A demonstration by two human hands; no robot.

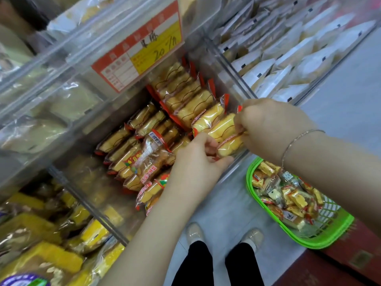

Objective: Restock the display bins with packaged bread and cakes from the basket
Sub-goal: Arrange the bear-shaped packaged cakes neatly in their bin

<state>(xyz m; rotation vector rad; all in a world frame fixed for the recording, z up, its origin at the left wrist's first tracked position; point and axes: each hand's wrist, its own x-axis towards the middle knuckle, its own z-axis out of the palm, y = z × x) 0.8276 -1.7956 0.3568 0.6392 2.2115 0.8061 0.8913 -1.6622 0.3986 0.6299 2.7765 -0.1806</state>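
Both my hands are down in the clear plastic bin (233,75) where the wrapped yellow cakes stand in rows. My right hand (268,129) has its fingers curled round the end of a cake packet (223,127) at the near end of the back row, gripping it, and a thin bracelet (299,139) sits on that wrist. My left hand (198,162) reaches in just beside it, fingers bent and pinching another cake packet (229,146) that lies right against the bin's front wall, under my right hand. The back row of cakes (185,93) stands on edge, red wrapper ends up; a second row (132,139) fills the left part of the bin, with a few packets lying loose on top. A red and yellow price card (140,44) hangs on the bin above. The green basket (321,240) sits on the floor to my right, near my feet (194,233), with mixed packets (288,195) in it. White packets (288,52) fill the bin to the right, and yellow loaves (41,250) the bin on the left.
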